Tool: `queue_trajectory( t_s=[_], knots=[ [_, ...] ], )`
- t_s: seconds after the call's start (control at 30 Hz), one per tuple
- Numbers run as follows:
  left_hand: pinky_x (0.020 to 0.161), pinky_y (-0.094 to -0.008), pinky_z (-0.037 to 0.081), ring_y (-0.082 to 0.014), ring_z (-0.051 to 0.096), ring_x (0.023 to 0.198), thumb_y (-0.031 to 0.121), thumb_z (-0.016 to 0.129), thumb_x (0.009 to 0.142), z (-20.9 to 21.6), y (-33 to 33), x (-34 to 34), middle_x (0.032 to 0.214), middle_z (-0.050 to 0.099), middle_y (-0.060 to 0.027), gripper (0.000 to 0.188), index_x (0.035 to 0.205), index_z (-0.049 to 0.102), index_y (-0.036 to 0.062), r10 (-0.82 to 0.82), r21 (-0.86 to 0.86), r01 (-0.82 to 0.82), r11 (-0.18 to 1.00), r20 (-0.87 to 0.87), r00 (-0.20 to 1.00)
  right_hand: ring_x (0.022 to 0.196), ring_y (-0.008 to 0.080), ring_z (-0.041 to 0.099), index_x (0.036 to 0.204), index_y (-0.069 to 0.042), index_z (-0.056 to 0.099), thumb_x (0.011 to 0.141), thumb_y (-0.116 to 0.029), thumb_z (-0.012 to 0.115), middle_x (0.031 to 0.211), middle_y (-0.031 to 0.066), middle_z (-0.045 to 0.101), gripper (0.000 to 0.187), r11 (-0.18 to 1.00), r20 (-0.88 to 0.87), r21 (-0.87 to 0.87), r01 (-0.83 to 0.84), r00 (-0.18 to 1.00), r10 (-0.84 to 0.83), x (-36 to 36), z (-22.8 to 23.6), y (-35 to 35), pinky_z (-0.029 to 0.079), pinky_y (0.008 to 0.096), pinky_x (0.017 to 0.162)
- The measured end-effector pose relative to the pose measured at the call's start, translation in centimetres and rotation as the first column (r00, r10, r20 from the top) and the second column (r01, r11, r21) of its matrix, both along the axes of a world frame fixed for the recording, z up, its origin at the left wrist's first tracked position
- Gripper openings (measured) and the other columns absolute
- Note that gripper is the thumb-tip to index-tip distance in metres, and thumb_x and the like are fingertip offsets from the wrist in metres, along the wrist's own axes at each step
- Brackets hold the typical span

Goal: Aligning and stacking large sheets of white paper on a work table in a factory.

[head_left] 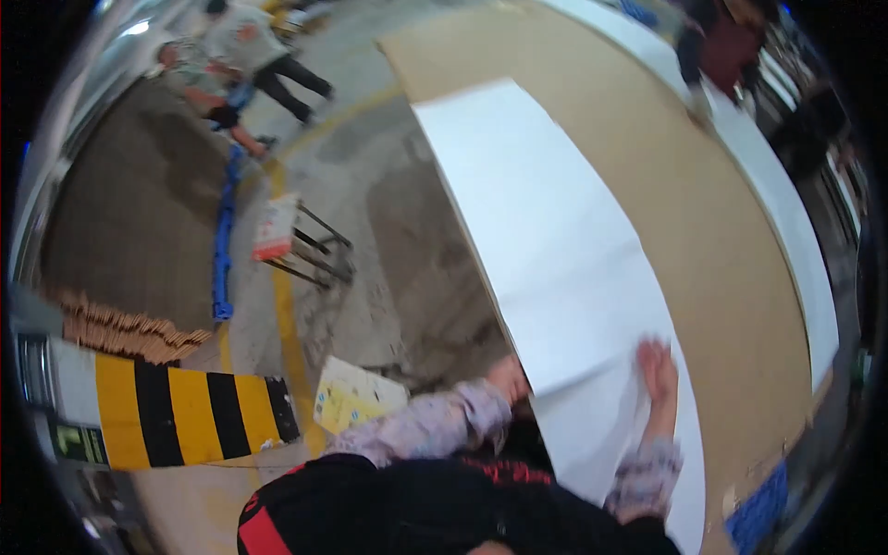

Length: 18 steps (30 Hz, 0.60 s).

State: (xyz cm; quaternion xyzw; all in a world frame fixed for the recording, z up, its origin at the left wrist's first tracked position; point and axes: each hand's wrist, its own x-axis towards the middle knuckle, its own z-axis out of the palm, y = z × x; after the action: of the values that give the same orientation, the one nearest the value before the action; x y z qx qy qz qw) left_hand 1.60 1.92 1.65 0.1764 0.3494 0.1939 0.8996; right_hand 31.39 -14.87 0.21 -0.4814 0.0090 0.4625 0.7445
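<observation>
A long white sheet [555,222] lies over a brown board [703,231], with a crease or overlap running across it near me. My left hand [507,379] is at the left edge of the sheet, beside that crease, its fingers closed on the edge. On the sheet's right part lies my right hand [658,370], fingers stretched out and holding nothing. Patterned sleeves cover both my forearms. Whether the crease is a fold or two sheets overlapping, I cannot tell.
A small stool [305,242] stands left on the floor, near a yellow-and-black striped barrier [199,412]. Stacked brown cardboard [139,176] lies beyond. A person [726,46] works at another white strip [777,185] on the far right; two people stand far left.
</observation>
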Motion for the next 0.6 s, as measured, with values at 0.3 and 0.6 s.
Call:
queue_trajectory(
  t_s=[0.3, 0.6],
  knots=[
    [0.080, -0.0432, 0.047, -0.0248, 0.052, 0.098, 0.044, 0.046, 0.085, 2.0, 5.3, 1.2, 0.111, 0.050, -0.0088, 0.052, 0.118, 0.040, 0.0050, 0.023, -0.102, -0.041, 0.994, -0.171, 0.985, 0.082, 0.0254, 0.061, 0.102, 0.008, 0.049, 0.088, -0.040, 0.042, 0.091, 0.0182, 0.060, 0.050, 0.678, -0.116, -0.561, -0.475, 0.856, 0.504, 0.2, 6.7, 3.9, 0.052, 0.0332, 0.071],
    [0.071, -0.0377, 0.050, -0.0232, 0.056, 0.091, 0.047, 0.045, 0.084, 0.8, 5.9, 0.0, 0.106, 0.053, -0.0121, 0.055, 0.117, 0.040, 0.0028, 0.039, 0.000, -0.040, 0.999, -0.224, 0.974, 0.087, 0.0215, 0.059, 0.105, 0.004, 0.047, 0.091, -0.035, 0.036, 0.097, 0.0148, 0.059, 0.042, 0.971, 0.087, -0.230, -0.063, 0.993, 0.085, 4.9, 2.7, 2.7, 0.050, 0.0342, 0.075]
  ],
)
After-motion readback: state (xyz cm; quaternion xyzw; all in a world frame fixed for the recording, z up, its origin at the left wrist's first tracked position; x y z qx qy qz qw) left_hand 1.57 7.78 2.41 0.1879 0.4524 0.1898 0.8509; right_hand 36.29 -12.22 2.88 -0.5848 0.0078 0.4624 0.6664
